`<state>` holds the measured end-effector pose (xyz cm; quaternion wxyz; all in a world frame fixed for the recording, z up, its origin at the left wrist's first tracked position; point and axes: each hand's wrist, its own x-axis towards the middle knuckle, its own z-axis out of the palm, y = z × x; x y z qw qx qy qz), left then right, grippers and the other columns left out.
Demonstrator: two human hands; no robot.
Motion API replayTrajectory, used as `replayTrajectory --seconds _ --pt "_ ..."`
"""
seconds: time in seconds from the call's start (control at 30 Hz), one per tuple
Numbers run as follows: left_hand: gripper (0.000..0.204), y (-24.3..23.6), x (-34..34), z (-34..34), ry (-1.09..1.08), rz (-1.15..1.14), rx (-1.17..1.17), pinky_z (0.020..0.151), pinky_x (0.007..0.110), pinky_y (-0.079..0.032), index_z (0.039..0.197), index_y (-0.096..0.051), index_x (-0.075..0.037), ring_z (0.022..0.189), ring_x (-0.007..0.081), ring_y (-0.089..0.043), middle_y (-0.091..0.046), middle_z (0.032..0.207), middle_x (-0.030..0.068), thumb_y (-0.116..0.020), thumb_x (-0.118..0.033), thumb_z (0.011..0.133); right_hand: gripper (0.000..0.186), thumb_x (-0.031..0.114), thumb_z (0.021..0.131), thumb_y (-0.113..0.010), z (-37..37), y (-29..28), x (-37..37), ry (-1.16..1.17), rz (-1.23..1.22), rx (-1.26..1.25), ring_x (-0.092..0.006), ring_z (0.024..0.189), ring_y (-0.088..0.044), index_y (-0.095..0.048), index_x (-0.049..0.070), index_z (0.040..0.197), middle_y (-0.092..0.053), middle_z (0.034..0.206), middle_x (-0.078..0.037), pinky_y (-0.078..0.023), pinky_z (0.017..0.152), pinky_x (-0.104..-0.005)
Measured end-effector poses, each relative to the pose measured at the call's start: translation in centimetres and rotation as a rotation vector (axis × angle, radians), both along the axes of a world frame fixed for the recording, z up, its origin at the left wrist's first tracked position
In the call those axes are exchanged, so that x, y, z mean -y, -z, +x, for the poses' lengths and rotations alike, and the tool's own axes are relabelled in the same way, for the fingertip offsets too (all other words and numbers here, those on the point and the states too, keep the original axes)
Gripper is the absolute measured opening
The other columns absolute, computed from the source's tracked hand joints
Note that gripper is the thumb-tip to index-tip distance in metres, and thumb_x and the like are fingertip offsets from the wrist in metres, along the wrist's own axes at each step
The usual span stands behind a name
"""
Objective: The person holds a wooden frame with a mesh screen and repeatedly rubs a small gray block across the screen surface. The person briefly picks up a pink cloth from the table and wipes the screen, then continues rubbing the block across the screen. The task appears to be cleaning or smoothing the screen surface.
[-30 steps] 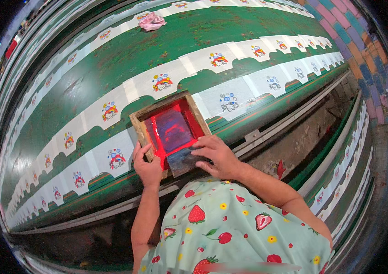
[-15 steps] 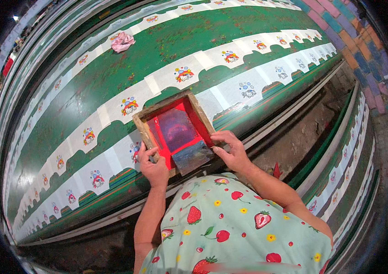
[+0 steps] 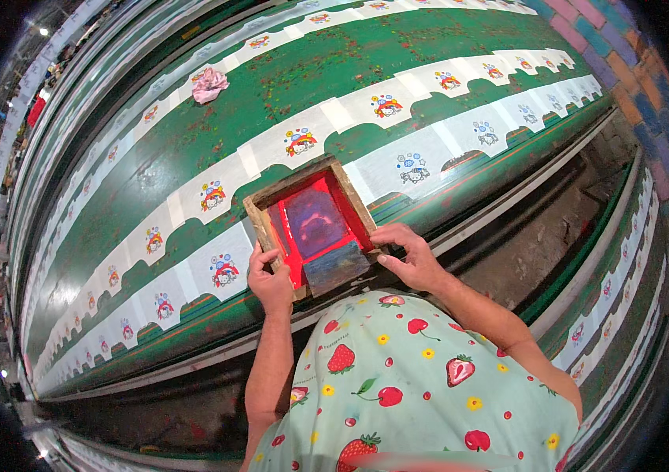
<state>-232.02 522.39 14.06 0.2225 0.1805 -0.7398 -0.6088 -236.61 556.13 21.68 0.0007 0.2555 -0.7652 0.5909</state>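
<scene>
Frame: square wooden printing frame (image 3: 260,211) with red mesh, lying flat on the near white fabric strip (image 3: 193,275), at the table's near edge.
Inside frame: flat grey squeegee blade (image 3: 336,267) resting on the mesh's near part.
Left hand (image 3: 270,279): clenched around the frame's near-left corner.
Right hand (image 3: 407,256): grasping the frame's near-right edge, fingers spread.
Table: long green table (image 3: 193,149), paint-speckled, carrying rows of white pieces with coloured cartoon prints.
Far off: crumpled pink rag (image 3: 208,83).

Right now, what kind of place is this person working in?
Probably a hand screen-printing workshop for fabric. Both hands, left hand and right hand, hold a wooden-framed red printing screen on a long green table lined with white cloth pieces bearing colourful cartoon prints.
</scene>
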Motion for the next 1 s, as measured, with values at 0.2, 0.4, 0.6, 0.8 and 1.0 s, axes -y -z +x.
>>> replayTrajectory --seconds 0.2,0.4,0.6,0.8,1.0 --pt "0.037 0.2 0.1 0.2 -0.011 0.046 -0.025 0.128 0.043 -0.043 0.113 -0.075 0.001 0.158 0.0348 -0.054 -0.053 0.170 0.0330 -0.071 0.017 0.080 0.039 0.004 0.097 -0.080 -0.9 -0.5 -1.8 -0.077 0.030 0.016 -0.0343 0.131 -0.071 -0.074 0.002 0.135 -0.077 0.136 -0.016 -0.055 0.115 -0.0478" --pt "0.040 0.5 0.6 0.3 -0.031 0.169 0.004 0.130 0.044 -0.042 0.113 -0.074 0.002 0.159 0.0352 -0.053 -0.050 0.173 0.0326 -0.070 0.020 0.078 0.034 0.003 0.094 -0.082 -1.0 -1.3 -3.3 -0.063 0.078 -0.056 -0.0376 0.124 -0.073 -0.078 0.004 0.127 -0.078 0.128 -0.018 -0.058 0.110 -0.0479" --pt "0.037 0.1 0.5 0.3 -0.057 0.166 0.028 0.130 0.045 -0.043 0.110 -0.073 0.003 0.159 0.0348 -0.053 -0.049 0.173 0.0327 -0.069 0.021 0.078 0.035 0.003 0.093 -0.084 -0.6 -2.0 -3.2 -0.082 0.113 -0.098 -0.0378 0.121 -0.073 -0.077 0.004 0.127 -0.078 0.125 -0.017 -0.059 0.107 -0.0482" --pt "0.033 -0.2 0.4 0.4 -0.043 0.128 0.050 0.130 0.045 -0.042 0.107 -0.072 0.001 0.159 0.0356 -0.052 -0.052 0.172 0.0323 -0.072 0.019 0.079 0.035 0.006 0.089 -0.088 -0.4 -3.1 0.2 -0.243 0.214 -0.319 -0.0370 0.119 -0.073 -0.078 0.006 0.122 -0.077 0.126 -0.015 -0.060 0.104 -0.0494" --pt "0.032 0.5 0.5 0.4 -0.039 0.092 0.038 0.131 0.046 -0.040 0.107 -0.072 0.001 0.160 0.0364 -0.052 -0.051 0.173 0.0324 -0.072 0.017 0.079 0.043 0.016 0.082 -0.089 -0.5 -3.3 5.2 -0.399 0.447 -0.489 -0.0366 0.124 -0.070 -0.079 0.008 0.123 -0.073 0.130 -0.013 -0.057 0.107 -0.0516"
